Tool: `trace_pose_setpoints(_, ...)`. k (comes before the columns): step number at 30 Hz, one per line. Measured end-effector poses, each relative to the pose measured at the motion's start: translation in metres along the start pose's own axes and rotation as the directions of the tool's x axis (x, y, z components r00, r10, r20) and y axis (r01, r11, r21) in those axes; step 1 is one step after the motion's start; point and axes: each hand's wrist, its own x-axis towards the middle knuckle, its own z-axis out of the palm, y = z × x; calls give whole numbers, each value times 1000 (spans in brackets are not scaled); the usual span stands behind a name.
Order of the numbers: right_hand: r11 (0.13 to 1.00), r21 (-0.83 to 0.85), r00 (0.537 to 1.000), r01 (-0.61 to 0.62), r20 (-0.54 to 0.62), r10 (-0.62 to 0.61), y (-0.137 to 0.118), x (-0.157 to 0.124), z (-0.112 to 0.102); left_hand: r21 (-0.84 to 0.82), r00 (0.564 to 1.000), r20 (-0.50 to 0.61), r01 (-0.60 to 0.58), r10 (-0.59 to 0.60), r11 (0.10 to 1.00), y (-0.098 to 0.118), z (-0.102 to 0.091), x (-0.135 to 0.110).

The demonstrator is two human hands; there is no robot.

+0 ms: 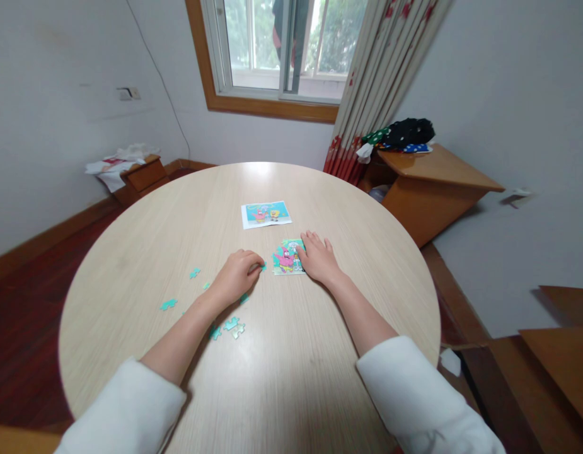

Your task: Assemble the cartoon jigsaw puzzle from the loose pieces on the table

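My left hand (237, 273) pinches a small teal jigsaw piece (263, 267) just left of a partly assembled jigsaw puzzle (285, 260). Pink and grey cartoon figures on a green ground show on the puzzle. Lying flat with fingers stretched, my right hand (320, 257) rests over the puzzle's right side and hides that part. Loose teal jigsaw pieces (231, 323) lie below and left of my left hand, among them one piece (168, 304) farther left and another (195, 273) above it. Behind the puzzle lies a printed picture card (266, 215) with the cartoon figures.
Everything lies on a round, light wood table (300, 378). Past its right edge stands a brown wooden cabinet (428, 183) with dark cloths (409, 132) on top. A long curtain (367, 75) hangs beside the window (258, 44). Papers (125, 157) lie on a low wooden piece at the left.
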Motion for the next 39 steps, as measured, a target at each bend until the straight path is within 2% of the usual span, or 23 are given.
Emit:
trace_pose_setpoints(6, 1000, 9, 1000, -3, -2, 3, 0, 0, -1, -5, 996, 80, -28, 28, 1000, 12, -6, -5)
trace_pose_setpoints(11, 1000, 0, 1000, -2, -1, 2, 0, 0, 0, -10, 994, 103, -34, 35, 999, 15, -7, -5)
trace_pose_setpoints(31, 1000, 4, 1000, 2, 1, -2, 0, 0, -1, -12, 994, 99, -55, 56, 998, 10, -5, -5)
trace_pose_setpoints(39, 1000, -3, 1000, 10, -10, -10, 2, 2, 3, -18, 999, 17, 35, -35, 999, 11, -4, -8)
